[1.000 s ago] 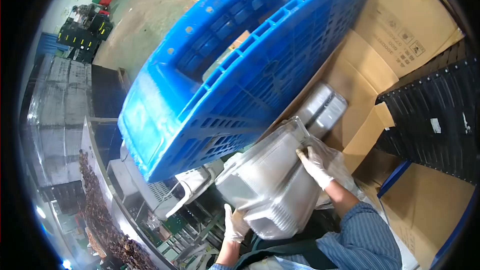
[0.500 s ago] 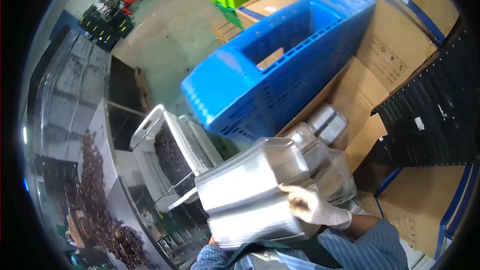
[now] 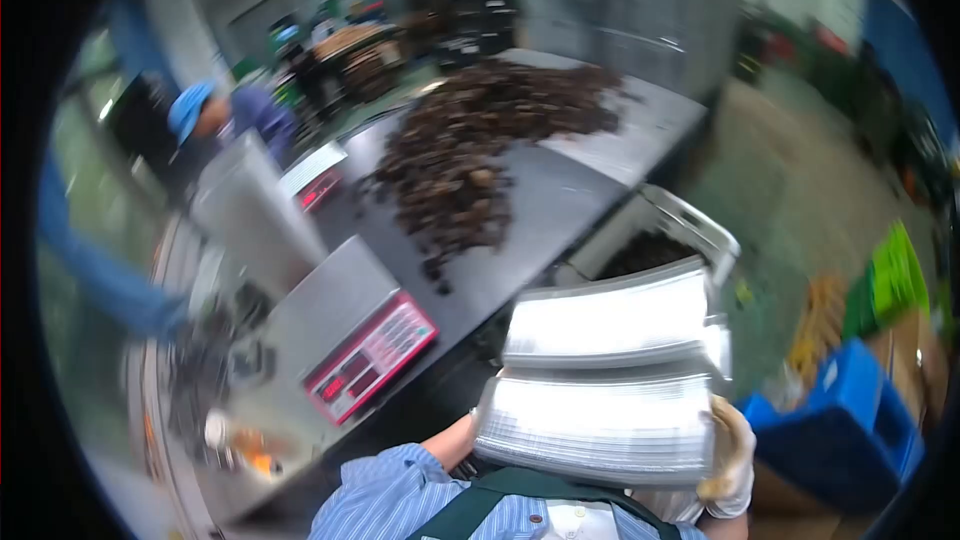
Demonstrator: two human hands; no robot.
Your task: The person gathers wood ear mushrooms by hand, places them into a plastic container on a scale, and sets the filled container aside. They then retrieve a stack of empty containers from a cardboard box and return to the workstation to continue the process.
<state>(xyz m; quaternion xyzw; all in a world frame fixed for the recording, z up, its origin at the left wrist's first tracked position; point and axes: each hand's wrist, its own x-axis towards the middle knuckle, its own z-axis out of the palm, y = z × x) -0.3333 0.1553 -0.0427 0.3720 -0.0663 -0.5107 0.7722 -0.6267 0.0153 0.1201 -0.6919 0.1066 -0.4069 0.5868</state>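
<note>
Two stacks of clear plastic trays (image 3: 605, 420) lie side by side against my chest, held between both hands. My right hand (image 3: 732, 455), in a whitish glove, is curled around their right end. At the left end, my left hand (image 3: 470, 437) is mostly hidden behind the stacks; only its edge and the wrist show, so its fingers cannot be made out. Just beyond the trays stands a white basket (image 3: 715, 230) with dark pieces inside.
A metal table (image 3: 560, 200) carries a heap of dark brown pieces (image 3: 450, 160). A red-edged scale (image 3: 370, 360) stands at its near end, beside a bottle (image 3: 235, 435). A person in a blue cap (image 3: 255, 118) is at the far left. A blue crate (image 3: 835, 435) is at the right.
The view has swung left from the cardboard boxes and blue crate to the table and scale. Both tray stacks have come along in my hands.
</note>
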